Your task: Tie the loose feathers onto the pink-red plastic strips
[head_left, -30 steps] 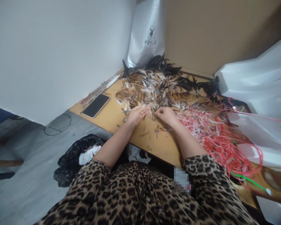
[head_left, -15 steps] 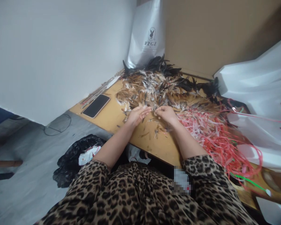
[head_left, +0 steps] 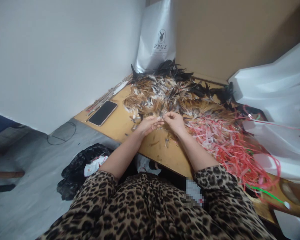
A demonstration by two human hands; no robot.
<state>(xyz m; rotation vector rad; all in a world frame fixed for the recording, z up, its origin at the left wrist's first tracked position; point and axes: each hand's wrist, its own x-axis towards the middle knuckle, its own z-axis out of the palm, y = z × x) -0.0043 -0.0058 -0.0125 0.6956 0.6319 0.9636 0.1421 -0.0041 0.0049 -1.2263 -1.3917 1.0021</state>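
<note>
My left hand (head_left: 150, 125) and my right hand (head_left: 174, 122) meet at the fingertips just above the front of a feather pile (head_left: 162, 95). The left thumb and forefinger are pinched together. The right fingers are closed in a pinch against the left fingertips. Something small and pale shows between the tips, too small to make out. Brown, white and black feathers make up the pile, and loose bits (head_left: 167, 141) lie on the tabletop below my hands. To the right of my right hand spreads a tangle of red and pink strips (head_left: 225, 143).
On the left of the wooden table (head_left: 122, 128) lies a phone (head_left: 103, 113), with thin sticks along the wall behind it. A white PPGZ bag (head_left: 155, 40) stands at the back. White sheeting (head_left: 272, 86) is at right. A black plastic bag (head_left: 72, 176) rests on the floor.
My right hand has moved left toward my left hand, and the gap between their fingertips has closed. The left fingers, stretched out before, are now more curled.
</note>
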